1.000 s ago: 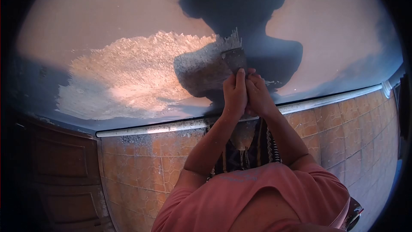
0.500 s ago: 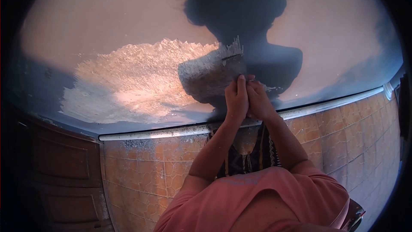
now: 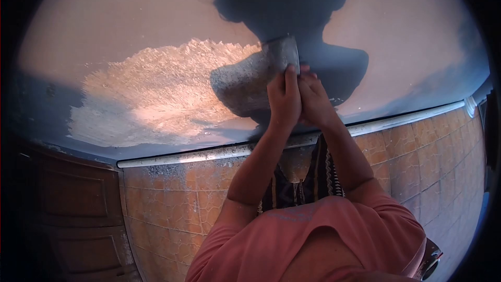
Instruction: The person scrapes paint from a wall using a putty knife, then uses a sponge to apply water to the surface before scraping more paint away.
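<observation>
1. Both hands are raised to the ceiling point(image 3: 104, 21). The left hand point(image 3: 284, 96) and the right hand point(image 3: 314, 102) press side by side, touching, each grip clamped round the handle of a scraper point(image 3: 282, 55). The handle itself is hidden inside the fists.
2. The scraper's blade sticks out beyond the knuckles. Its long axis runs from the hands away from the ceiling's wall edge, toward the middle of the ceiling. The blade seems to lie against the painted surface, though the shade makes this hard to tell.
3. The blade stands at the right end of the rough, pale scraped patch point(image 3: 156, 91), which spreads leftward from it. Smooth paint lies beyond the blade tip and to its right.
4. The left hand is nearer the patch; the right hand sits on the smooth-paint side.
5. A head-and-shoulders shadow point(image 3: 282, 0) covers the blade. Below the hands, a white moulding point(image 3: 209, 154) marks the ceiling's edge above a tiled wall point(image 3: 172, 203).
</observation>
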Demonstrator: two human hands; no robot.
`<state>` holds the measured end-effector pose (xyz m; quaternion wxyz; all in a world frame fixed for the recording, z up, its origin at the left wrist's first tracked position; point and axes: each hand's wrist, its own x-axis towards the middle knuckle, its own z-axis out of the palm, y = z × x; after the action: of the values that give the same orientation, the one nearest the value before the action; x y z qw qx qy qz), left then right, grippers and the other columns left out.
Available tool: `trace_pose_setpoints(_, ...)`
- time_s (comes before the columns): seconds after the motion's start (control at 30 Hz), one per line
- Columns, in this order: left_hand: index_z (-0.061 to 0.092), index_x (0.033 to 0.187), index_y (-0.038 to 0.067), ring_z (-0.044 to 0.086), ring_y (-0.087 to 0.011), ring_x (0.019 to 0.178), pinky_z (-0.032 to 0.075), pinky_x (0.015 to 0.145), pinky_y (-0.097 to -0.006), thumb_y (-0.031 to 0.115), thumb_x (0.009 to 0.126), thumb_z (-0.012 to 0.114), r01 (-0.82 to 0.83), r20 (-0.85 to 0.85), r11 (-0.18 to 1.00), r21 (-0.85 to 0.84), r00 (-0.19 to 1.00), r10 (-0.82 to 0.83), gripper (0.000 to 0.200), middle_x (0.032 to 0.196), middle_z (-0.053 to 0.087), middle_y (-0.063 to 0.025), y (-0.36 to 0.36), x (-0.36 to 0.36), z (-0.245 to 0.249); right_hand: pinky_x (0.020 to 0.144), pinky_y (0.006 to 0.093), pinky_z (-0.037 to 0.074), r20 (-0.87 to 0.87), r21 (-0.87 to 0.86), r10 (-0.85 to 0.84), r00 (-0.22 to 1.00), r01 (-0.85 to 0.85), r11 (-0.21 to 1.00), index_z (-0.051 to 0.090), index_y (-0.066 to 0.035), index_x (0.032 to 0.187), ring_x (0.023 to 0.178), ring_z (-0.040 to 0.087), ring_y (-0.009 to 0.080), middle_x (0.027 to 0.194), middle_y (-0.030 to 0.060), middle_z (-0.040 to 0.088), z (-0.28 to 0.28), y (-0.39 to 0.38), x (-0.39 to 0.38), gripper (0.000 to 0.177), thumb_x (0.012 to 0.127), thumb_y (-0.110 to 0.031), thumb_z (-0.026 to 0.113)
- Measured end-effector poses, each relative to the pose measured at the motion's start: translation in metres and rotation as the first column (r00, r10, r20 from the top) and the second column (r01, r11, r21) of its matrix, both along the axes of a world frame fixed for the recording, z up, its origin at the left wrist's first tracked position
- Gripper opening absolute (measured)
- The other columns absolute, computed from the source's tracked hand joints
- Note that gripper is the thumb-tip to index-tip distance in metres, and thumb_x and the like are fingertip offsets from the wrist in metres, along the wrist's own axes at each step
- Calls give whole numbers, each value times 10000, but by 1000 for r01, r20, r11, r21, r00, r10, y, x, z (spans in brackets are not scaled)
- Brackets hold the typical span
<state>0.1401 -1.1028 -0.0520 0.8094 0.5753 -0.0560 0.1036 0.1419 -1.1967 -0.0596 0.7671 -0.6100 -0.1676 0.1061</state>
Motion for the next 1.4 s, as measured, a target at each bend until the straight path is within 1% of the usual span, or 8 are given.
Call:
trace_pose_setpoints(0.3, 571, 1026, -108, 670, -269, 766, 586, 706, -357, 235, 1002, 411, -15, 4, 1000, 10, 1000, 15, 379, 836, 635, -193, 6, -1, -6, 461, 265, 443, -141, -68, -38, 989, 28, 997, 609, 12, 901, 506, 573, 154, 641, 58, 591, 3, 4, -4, 326, 969, -227, 399)
trace_pose_setpoints(0.4, 573, 1025, -104, 669, -268, 765, 587, 701, -359, 240, 1004, 410, -24, -93, 1000, -20, 995, 22, 382, 829, 633, -190, 2, -15, -26, 592, 331, 473, 418, -195, -134, 898, 233, 953, 553, 29, 904, 730, 585, 214, 867, 142, 569, -33, 7, -7, 280, 951, -189, 383)
trace_pose_setpoints(0.57, 572, 1020, -105, 665, -262, 774, 588, 710, -359, 235, 1003, 412, -1, -62, 999, -41, 998, -1, 376, 839, 632, -192, 2, -7, -4, 710, 385, 476, -95, -176, -79, 992, 61, 983, 575, 43, 970, 854, 595, 302, 935, 166, 603, 0, 0, -7, 215, 864, -119, 482)
trace_pose_setpoints(0.7, 577, 1013, -104, 666, -259, 778, 585, 711, -356, 226, 1002, 412, -3, -62, 999, -39, 998, 1, 369, 837, 634, -193, 0, -15, -12, 628, 349, 472, 684, -308, -78, 725, 385, 870, 550, 45, 900, 782, 582, 227, 919, 152, 574, -28, 3, -6, 217, 920, -133, 427)
trace_pose_setpoints(0.9, 585, 997, -103, 670, -260, 762, 573, 696, -341, 229, 1003, 404, -14, -64, 999, 35, 998, 16, 378, 825, 638, -187, 1, -9, -10, 546, 315, 467, -238, -75, -39, 971, 22, 997, 553, 30, 911, 678, 573, 176, 856, 118, 565, -2, -1, -12, 230, 950, -168, 444)
trace_pose_setpoints(1.03, 605, 981, -84, 667, -237, 767, 557, 707, -324, 218, 1000, 403, -9, -123, 1000, 13, 992, 10, 364, 827, 652, -176, -1, -16, -21, 436, 280, 428, 517, -126, -238, 822, 349, 929, 551, 8, 912, 527, 541, 143, 714, 75, 557, -43, 8, -4, 241, 967, -192, 427)
trace_pose_setpoints(1.1, 637, 963, -62, 659, -192, 777, 528, 729, -295, 201, 999, 404, 10, -179, 1000, -28, 984, -15, 353, 828, 678, -157, -1, -19, -22, 402, 275, 410, 20, 2, -242, 970, 242, 970, 550, 0, 907, 478, 525, 140, 652, 60, 543, -35, 10, -17, 236, 965, -190, 423)
trace_pose_setpoints(1.4, 591, 996, -87, 670, -277, 778, 566, 672, -347, 205, 997, 398, -20, -45, 1000, -12, 999, 19, 350, 823, 637, -186, -1, -19, -23, 386, 281, 410, -95, -50, -46, 994, 41, 998, 535, 5, 891, 465, 534, 146, 671, 73, 544, -10, 2, -22, 268, 965, -216, 401)
